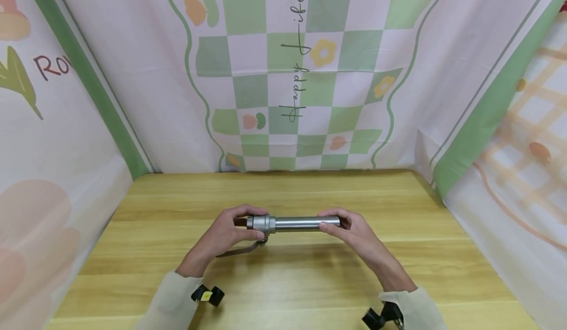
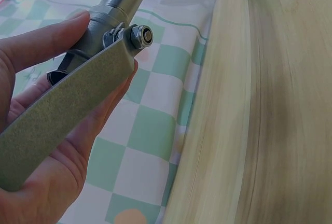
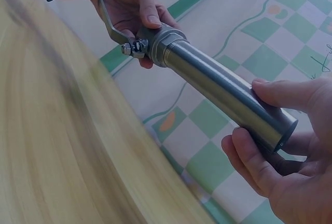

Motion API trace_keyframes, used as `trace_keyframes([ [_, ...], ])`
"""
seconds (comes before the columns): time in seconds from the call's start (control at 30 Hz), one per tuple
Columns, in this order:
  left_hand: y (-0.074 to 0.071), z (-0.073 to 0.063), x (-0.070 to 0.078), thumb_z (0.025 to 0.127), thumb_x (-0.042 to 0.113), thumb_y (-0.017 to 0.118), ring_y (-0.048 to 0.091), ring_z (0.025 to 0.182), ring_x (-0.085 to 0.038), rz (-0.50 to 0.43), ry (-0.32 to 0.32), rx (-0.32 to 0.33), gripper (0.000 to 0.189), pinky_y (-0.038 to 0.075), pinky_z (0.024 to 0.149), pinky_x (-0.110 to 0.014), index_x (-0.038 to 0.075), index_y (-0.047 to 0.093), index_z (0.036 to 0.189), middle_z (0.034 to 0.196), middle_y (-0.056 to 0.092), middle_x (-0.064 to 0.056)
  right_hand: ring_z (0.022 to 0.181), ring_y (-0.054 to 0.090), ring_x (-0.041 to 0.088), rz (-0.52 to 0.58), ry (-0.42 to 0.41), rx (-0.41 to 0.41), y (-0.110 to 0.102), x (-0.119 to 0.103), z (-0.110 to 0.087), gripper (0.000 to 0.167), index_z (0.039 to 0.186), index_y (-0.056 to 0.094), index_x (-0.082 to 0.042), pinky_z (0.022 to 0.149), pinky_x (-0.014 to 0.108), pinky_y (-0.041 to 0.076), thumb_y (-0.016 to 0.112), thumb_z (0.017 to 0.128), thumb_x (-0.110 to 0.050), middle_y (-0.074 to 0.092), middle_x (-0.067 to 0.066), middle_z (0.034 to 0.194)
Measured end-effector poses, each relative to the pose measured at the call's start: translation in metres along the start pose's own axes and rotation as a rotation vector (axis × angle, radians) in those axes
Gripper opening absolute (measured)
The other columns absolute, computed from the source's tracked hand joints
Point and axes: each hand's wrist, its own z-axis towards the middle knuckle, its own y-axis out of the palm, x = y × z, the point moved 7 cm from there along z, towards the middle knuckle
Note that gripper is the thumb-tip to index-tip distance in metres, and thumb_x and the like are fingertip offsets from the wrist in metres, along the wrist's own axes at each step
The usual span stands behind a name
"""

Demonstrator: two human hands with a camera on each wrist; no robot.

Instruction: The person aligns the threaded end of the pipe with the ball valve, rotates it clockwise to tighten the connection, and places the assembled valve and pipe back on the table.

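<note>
A steel ball valve (image 1: 259, 223) is joined to a straight, shiny metal pipe (image 1: 297, 223), and both are held level above the table. My left hand (image 1: 226, 231) grips the valve body, thumb on the near side and fingers on the far side. The valve's flat lever handle (image 2: 67, 99) slants back beside the left palm, fixed by a nut (image 2: 141, 36) at its pivot. At the pipe's free end my right hand (image 1: 352, 229) holds it between thumb and fingers. In the right wrist view the pipe's other end meets the valve's hex collar (image 3: 168, 42).
Below the hands lies a wood-grain table (image 1: 283, 281). A printed curtain (image 1: 288, 74) with green checks hangs along its back edge, and fabric walls stand at both sides. Small black wrist devices (image 1: 208, 295) sit on both sleeves.
</note>
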Motion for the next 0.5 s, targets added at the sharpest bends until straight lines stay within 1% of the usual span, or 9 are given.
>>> trace_keyframes([
  [0.23, 0.0004, 0.0001, 0.0000, 0.092, 0.023, 0.089, 0.068, 0.114, -0.031, -0.005, -0.003, -0.004, 0.046, 0.058, 0.088, -0.040, 0.022, 0.075, 0.137, 0.136, 0.069, -0.015, 0.102, 0.065, 0.023, 0.005, 0.002, -0.006, 0.0007, -0.0002, -0.0006, 0.036, 0.133, 0.070, -0.001, 0.087, 0.028, 0.056, 0.072, 0.107, -0.025, 0.068, 0.015, 0.120],
  [0.33, 0.0003, 0.0002, -0.0002, 0.092, 0.023, 0.089, 0.068, 0.114, -0.031, -0.007, -0.005, -0.004, 0.047, 0.058, 0.088, -0.040, 0.022, 0.075, 0.137, 0.136, 0.069, -0.015, 0.103, 0.067, 0.023, 0.009, 0.006, -0.004, 0.0007, -0.0004, -0.0007, 0.036, 0.133, 0.070, 0.000, 0.088, 0.029, 0.057, 0.072, 0.107, -0.025, 0.069, 0.014, 0.120],
  [0.5, 0.0001, 0.0007, -0.0012, 0.092, 0.023, 0.089, 0.067, 0.114, -0.031, -0.005, -0.005, -0.003, 0.046, 0.058, 0.088, -0.040, 0.022, 0.076, 0.136, 0.136, 0.069, -0.015, 0.104, 0.072, 0.018, 0.033, 0.010, -0.005, 0.0012, -0.0002, 0.0000, 0.037, 0.133, 0.069, 0.002, 0.093, 0.029, 0.059, 0.072, 0.107, -0.025, 0.071, 0.013, 0.119],
])
